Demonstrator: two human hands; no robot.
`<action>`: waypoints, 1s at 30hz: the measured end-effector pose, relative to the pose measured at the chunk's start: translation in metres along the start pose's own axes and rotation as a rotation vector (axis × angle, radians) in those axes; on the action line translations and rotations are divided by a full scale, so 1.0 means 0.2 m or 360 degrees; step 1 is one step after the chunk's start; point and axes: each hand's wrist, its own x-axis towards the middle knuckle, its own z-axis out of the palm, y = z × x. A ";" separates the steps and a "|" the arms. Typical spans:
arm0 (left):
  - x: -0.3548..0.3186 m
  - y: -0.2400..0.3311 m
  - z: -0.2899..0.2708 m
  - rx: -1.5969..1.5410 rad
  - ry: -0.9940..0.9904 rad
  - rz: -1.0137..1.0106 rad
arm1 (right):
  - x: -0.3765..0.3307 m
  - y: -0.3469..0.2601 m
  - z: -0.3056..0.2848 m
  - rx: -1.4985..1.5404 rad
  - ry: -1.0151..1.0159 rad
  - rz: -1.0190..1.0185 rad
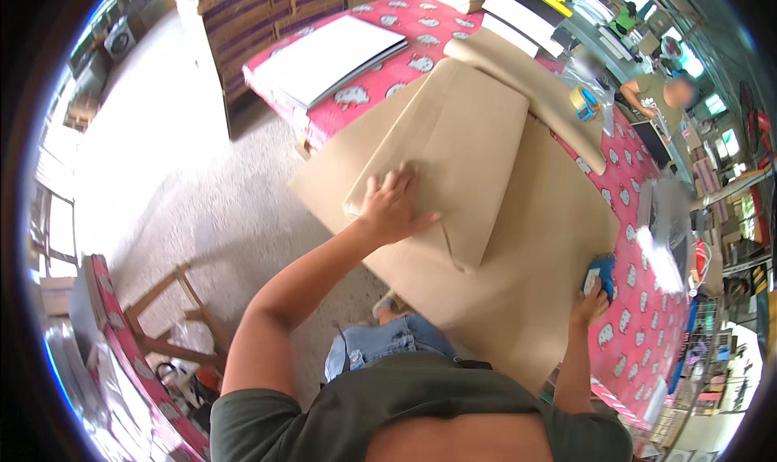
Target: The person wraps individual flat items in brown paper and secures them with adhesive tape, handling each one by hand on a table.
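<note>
Pink patterned tablecloth (639, 332), as I view it from above, underlies a large brown paper sheet (558, 211) that overhangs its near edge. On the sheet lies a folded brown packet (477, 138). I see the left hand (392, 207) spread, palm down, on the packet; the right hand (593, 302) is closed on a blue item (604, 271), kind unclear, at the sheet's right edge. Beyond the packet lies a brown paper roll (542, 91).

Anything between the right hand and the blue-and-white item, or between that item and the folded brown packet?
Nothing visible blocks either: the right hand is at the blue-and-white item. Between it and the folded packet lies only brown paper; the left hand rests on the packet.
</note>
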 end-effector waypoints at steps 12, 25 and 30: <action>0.94 -1.11 0.46 -0.1222 0.0586 -0.0597 | 0.41 -1.81 -0.30 0.1636 -0.1021 -0.0068; 1.26 -0.35 -0.27 -0.2493 0.0109 0.0647 | 0.31 -1.56 -0.84 0.2919 -0.0242 -0.0176; 1.32 -0.33 -0.68 -0.2677 0.0418 0.0881 | 0.33 -1.50 -1.34 0.2960 0.0399 -0.0483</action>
